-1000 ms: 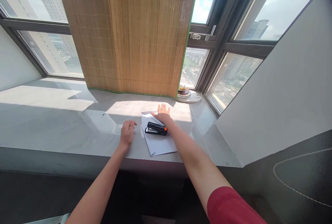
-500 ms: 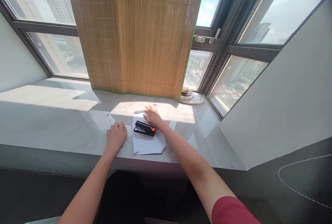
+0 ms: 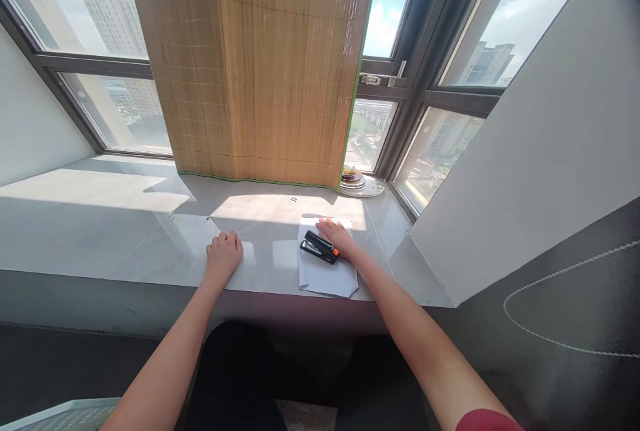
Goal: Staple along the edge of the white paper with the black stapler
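Note:
My right hand [image 3: 338, 236] lies flat with its fingers stretched out on the upper part of some white paper sheets [image 3: 327, 279]. On the sheets, against the near side of that hand, rests a black stapler [image 3: 320, 248] with an orange part at its right end. The lower left corner of the paper looks slightly folded. Off to the left, my left hand [image 3: 223, 256] rests on the pale stone windowsill [image 3: 270, 274] with its fingers curled in; nothing shows in them. It is apart from the paper.
A bamboo mat [image 3: 280, 84] with green edging stands against the window beyond the sill. Stacked plates [image 3: 354, 183] sit at its lower right corner. Tiny dark bits [image 3: 294, 199] lie on the sunlit stone. A white wall [image 3: 500, 171] slopes down on the right.
The paper has slid to the right along the sill under my right hand, carrying the stapler with it. My left hand has stayed nearly in place. The camera view has shifted slightly.

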A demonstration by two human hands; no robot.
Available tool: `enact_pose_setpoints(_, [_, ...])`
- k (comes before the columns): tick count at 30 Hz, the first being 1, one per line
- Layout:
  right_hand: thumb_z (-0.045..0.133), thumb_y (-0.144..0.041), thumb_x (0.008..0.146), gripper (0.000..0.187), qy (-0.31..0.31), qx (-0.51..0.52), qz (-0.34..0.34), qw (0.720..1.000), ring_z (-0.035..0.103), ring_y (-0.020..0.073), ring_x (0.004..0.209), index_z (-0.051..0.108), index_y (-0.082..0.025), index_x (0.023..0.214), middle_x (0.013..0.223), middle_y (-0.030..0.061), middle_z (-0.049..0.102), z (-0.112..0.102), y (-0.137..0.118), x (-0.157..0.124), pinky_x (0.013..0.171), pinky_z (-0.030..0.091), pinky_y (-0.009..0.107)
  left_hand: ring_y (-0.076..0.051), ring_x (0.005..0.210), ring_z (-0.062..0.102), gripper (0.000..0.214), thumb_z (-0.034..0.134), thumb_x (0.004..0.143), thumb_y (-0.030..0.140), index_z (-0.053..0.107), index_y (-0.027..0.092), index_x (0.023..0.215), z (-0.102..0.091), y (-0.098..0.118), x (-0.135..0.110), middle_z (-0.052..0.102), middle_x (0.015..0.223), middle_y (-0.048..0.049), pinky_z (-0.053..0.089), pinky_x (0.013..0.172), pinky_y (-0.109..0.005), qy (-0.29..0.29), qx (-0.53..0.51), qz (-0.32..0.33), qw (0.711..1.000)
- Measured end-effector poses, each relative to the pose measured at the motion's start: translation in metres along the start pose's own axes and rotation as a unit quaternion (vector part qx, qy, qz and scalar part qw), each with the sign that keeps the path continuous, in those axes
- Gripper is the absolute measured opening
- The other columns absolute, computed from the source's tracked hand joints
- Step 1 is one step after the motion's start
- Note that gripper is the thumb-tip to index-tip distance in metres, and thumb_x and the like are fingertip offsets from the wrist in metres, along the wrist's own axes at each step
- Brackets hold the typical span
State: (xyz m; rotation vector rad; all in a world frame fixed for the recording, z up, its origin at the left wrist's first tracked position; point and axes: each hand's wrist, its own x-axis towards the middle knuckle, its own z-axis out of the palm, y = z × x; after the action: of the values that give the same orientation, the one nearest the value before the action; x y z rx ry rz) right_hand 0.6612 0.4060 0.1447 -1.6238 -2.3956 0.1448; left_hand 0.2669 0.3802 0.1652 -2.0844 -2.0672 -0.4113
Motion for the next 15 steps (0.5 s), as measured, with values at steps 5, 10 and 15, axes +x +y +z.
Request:
enact_pose_setpoints(5, [0.040, -0.034, 0.112, 0.041, 0.003, -0.002, 0.018, 1.000, 0.029, 0.0283, 0.159, 0.051, -0.030, 0.151, 0.167, 0.0079, 0.041, -0.006, 0.016, -0.018, 0.127, 0.026, 0.059, -0.035, 0.104, 0.059, 0.034, 0.035, 0.102, 0.028, 0.064, 0.012, 0.110, -0.001, 0.003, -0.001, 0.063, 0.108, -0.0215, 0.043, 0.083, -0.043, 0.013, 0.013, 0.007, 1.000])
enact_pose_setpoints(10, [0.044, -0.032, 0.111, 0.037, -0.002, 0.012, 0.017, 1.000, 0.029, 0.0274, 0.159, 0.055, -0.030, 0.146, 0.167, 0.0066, 0.042, -0.009, 0.005, -0.006, 0.127, 0.026, 0.060, -0.034, 0.103, 0.060, 0.035, 0.034, 0.102, 0.028, 0.064, 0.013, 0.109, -0.003, 0.004, 0.000, 0.064, 0.107, -0.0207, 0.044, 0.083, -0.042, 0.003, 0.018, -0.001, 1.000])
enact_pose_setpoints(15, [0.045, -0.029, 0.108, 0.037, 0.061, 0.085, 0.041, 0.994, 0.038, 0.0262, 0.154, 0.061, -0.027, 0.142, 0.157, 0.0069, 0.054, -0.025, -0.004, -0.005, 0.126, 0.030, 0.054, -0.035, 0.104, 0.061, 0.034, 0.035, 0.101, 0.029, 0.064, 0.013, 0.108, -0.006, 0.006, 0.002, 0.064, 0.107, -0.0205, 0.045, 0.083, -0.043, -0.010, 0.020, -0.005, 1.000])
